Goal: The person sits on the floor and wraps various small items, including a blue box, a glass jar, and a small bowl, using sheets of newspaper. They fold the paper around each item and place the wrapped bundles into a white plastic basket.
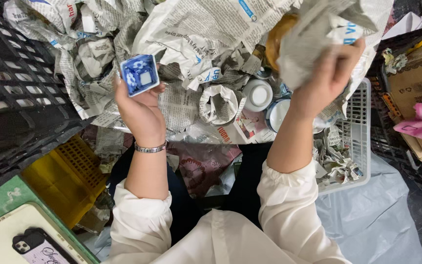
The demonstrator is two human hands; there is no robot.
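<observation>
left hand (140, 105): raised palm-up with the fingers curled under a small square blue-and-white dish (139, 74), cradling it from below so the patterned inside faces up to the camera (a metal bracelet (150, 148) sits on that wrist).
right hand (326, 80): lifted on the right, fingers closed on a crumpled sheet of newspaper (328, 32), gripped in a bunch so the loose paper hangs clear of the pile.
dish position: left of centre, just above the heap of newsprint, touching only the left palm and fingertips.
newspaper heap (181, 44): fills the far middle, creased and balled, apparently wrapping that cushions crockery.
bowls (258, 94): two round white pieces with blue trim lie between the arms, half bared among the paper.
white basket (358, 142): on the right, near the right forearm, holding torn paper scraps.
black crate (10, 83): far left, well apart from the dish.
yellow crate (67, 178): near left, below the left forearm.
phone (37, 247): near left corner, lying flat on a pale tray.
</observation>
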